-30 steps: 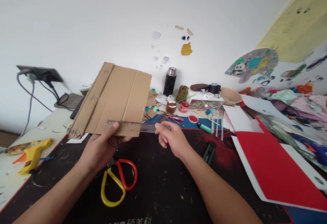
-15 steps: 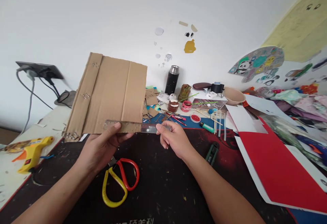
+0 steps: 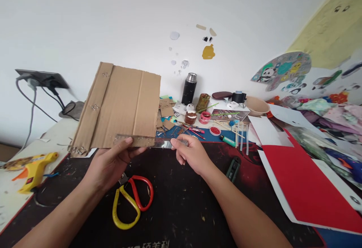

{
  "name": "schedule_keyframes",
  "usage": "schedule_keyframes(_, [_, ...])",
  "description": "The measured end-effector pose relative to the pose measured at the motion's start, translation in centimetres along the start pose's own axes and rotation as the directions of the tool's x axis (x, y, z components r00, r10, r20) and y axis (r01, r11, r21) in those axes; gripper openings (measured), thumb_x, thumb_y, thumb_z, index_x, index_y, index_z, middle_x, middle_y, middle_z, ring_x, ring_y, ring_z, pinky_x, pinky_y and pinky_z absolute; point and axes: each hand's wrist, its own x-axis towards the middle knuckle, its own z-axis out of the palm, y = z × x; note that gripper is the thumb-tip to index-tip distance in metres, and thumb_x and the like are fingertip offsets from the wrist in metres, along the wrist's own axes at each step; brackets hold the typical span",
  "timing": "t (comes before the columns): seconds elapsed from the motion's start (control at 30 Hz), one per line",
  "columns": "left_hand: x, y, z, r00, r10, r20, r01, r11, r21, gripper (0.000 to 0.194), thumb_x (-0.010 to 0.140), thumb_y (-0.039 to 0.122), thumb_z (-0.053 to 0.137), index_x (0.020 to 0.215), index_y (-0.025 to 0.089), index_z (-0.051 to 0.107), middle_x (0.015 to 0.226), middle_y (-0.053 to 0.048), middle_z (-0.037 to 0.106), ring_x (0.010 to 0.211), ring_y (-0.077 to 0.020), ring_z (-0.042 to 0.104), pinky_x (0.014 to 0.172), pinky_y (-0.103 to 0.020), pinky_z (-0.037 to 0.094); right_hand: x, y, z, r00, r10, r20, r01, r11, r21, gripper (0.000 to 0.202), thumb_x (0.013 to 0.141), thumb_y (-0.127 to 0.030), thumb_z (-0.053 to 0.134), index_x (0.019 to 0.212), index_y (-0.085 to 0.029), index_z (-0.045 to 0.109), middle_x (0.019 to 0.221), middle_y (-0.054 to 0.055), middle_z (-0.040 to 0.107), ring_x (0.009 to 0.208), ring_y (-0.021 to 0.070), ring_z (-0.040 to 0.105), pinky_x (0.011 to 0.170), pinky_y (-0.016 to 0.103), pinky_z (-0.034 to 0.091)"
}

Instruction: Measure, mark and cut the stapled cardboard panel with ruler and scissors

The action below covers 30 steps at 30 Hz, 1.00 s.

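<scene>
My left hand [image 3: 113, 161] is closed on the lower edge of a brown cardboard panel [image 3: 121, 100], its thumb pressing a clear ruler [image 3: 144, 141] flat against the cardboard. The panel stands raised above the table, with a folded strip down its left side. The ruler lies along the bottom edge and sticks out past the panel's right side. My right hand [image 3: 189, 153] pinches that free end between thumb and fingers. Below my left hand, scissors [image 3: 132, 199] with one red and one yellow handle lie on the black mat [image 3: 175, 210].
A yellow glue gun [image 3: 36, 172] lies at the left. A dark green cutter [image 3: 233, 168] rests right of my right hand. Behind stand a black thermos [image 3: 189, 89], paint jars [image 3: 204, 117] and a green glue stick [image 3: 227, 140]. Red paper [image 3: 308, 187] covers the right side.
The view has shifted slightly, so everything sits a little further left. Both hands keep their hold on the ruler and cardboard, with no clear movement between them.
</scene>
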Motion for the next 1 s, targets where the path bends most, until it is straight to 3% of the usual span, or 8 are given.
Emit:
schedule_keyframes(0.33, [0.0, 0.16, 0.14, 1.0, -0.019, 0.011, 0.019, 1.0, 0.013, 0.033, 0.064, 0.033, 0.107, 0.085, 0.014, 0.09, 0.1, -0.015, 0.09, 0.094, -0.0288, 0.086, 0.082, -0.036, 0.076, 0.32, 0.65, 0.02, 1.0, 0.025, -0.003, -0.025, 1.0, -0.012, 0.06, 0.085, -0.081, 0.081, 0.077, -0.023, 0.064, 0.04, -0.009, 0.048, 0.037, 0.0121, 0.047, 0.042, 0.024, 0.033])
schedule_keyframes(0.57, [-0.07, 0.07, 0.12, 0.999, -0.033, 0.008, 0.033, 0.999, 0.011, 0.031, 0.067, 0.033, 0.104, 0.087, 0.014, 0.091, 0.102, -0.015, 0.091, 0.095, -0.0289, 0.085, 0.085, -0.036, 0.075, 0.26, 0.55, 0.17, 0.999, 0.023, -0.024, -0.023, 0.999, 0.024, 0.057, 0.085, -0.076, 0.083, 0.076, -0.023, 0.064, 0.04, -0.011, 0.042, 0.037, 0.012, 0.047, 0.042, 0.024, 0.033])
schedule_keyframes(1.0, [0.06, -0.44, -0.14, 0.999, -0.027, -0.018, 0.027, 1.0, -0.01, 0.023, 0.067, 0.028, 0.102, 0.082, 0.016, 0.089, 0.092, -0.01, 0.09, 0.089, -0.0265, 0.085, 0.086, -0.036, 0.075, 0.12, 0.51, 0.6, 0.999, 0.018, -0.046, -0.007, 0.972, 0.235, 0.061, 0.077, -0.076, 0.092, 0.077, -0.023, 0.061, 0.044, -0.012, 0.042, 0.038, 0.0107, 0.044, 0.041, 0.023, 0.032])
